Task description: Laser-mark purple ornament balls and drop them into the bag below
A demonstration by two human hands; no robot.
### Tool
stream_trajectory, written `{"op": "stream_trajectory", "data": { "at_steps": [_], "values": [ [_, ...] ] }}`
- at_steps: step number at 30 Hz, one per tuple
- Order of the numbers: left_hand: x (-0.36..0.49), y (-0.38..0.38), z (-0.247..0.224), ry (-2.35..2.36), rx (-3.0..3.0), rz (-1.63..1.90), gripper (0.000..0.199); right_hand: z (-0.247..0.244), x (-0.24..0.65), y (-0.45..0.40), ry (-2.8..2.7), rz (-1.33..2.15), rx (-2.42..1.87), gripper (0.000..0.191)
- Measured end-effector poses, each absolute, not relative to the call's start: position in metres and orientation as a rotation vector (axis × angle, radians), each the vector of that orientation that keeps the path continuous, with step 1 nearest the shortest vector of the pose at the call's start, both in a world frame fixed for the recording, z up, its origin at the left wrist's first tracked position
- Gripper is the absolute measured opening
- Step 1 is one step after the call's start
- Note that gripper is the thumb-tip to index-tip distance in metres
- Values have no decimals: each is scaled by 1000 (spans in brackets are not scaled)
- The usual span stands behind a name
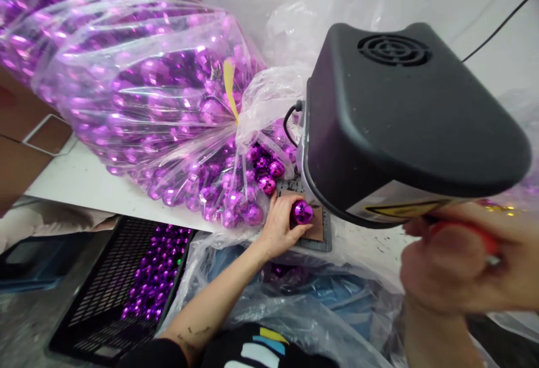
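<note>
My left hand (pixel 280 225) holds a shiny purple ball (pixel 302 212) between thumb and fingers, over a brown pad (pixel 316 226) on a small grey base. Just behind it, loose purple balls (pixel 266 184) lie at the mouth of a big clear plastic bag (pixel 160 92) full of the same balls. A black machine housing (pixel 412 115) with a round vent rises at the right. Beside the housing's lower edge, my right hand (pixel 450 255) is wrapped round a red handle (pixel 484 239), somewhat blurred.
A black crate (pixel 105 289) with many small purple balls stands at the lower left. Clear plastic sheeting (pixel 311 317) hangs below the white table's (pixel 92 177) front edge. A person's sleeve (pixel 46 225) shows at the left. A cable (pixel 501 22) runs behind the machine.
</note>
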State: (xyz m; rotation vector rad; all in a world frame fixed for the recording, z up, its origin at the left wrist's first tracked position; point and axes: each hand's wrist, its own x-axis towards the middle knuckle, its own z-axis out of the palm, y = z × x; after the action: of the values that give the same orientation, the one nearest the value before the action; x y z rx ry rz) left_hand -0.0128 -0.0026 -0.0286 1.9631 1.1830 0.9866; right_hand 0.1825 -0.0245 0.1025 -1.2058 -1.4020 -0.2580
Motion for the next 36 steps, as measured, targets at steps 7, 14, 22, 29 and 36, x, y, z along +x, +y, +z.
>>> {"op": "stream_trajectory", "data": {
  "at_steps": [7,14,22,29,36],
  "values": [
    [-41,-31,-7,1032,2155,904,59,134,169,6,-1265,-406,-1091,35],
    [-55,34,8,1651,2554,664,40,126,170,-1,-1190,-287,-1180,39],
    [-58,36,21,1446,2130,1024,33,127,173,-2,-1247,-280,-1192,34],
    [-47,10,17,940,1176,1028,58,127,172,0,-1262,-303,-1174,34],
    [-37,6,-5,1133,1359,1040,45,128,172,0,-1253,-289,-1177,32]
  ]
}}
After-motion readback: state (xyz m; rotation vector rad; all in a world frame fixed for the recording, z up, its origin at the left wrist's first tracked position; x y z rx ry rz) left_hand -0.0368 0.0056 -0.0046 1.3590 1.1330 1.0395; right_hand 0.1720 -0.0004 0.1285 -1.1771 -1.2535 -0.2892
